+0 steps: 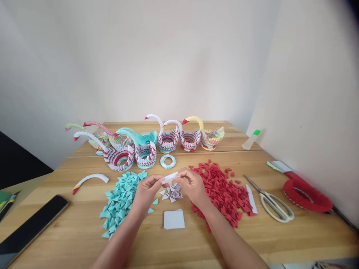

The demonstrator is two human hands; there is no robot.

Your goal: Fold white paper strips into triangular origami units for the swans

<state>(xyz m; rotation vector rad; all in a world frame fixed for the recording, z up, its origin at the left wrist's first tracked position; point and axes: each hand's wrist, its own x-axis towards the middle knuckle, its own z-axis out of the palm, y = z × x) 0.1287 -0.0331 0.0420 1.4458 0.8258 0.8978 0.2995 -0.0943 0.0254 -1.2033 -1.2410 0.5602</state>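
Holding 1 white paper strip [170,177], the left hand [147,189] and right hand [194,187] each pinch an end. Small white paper triangles [174,192] lie near them.

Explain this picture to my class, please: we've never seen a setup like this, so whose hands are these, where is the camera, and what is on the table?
There is no machine here: a person works with two bare hands. The single picture comes from a camera worn on their head, looking forward and down.

The left hand and right hand together hold a piece of white paper by its ends. Below it lie small pale folded pieces and, nearer the person, a stack of white paper squares.

A turquoise pile lies to the left and a red pile to the right, with scissors beyond the red one. A phone lies far left. Swan-shaped figures stand at the back.
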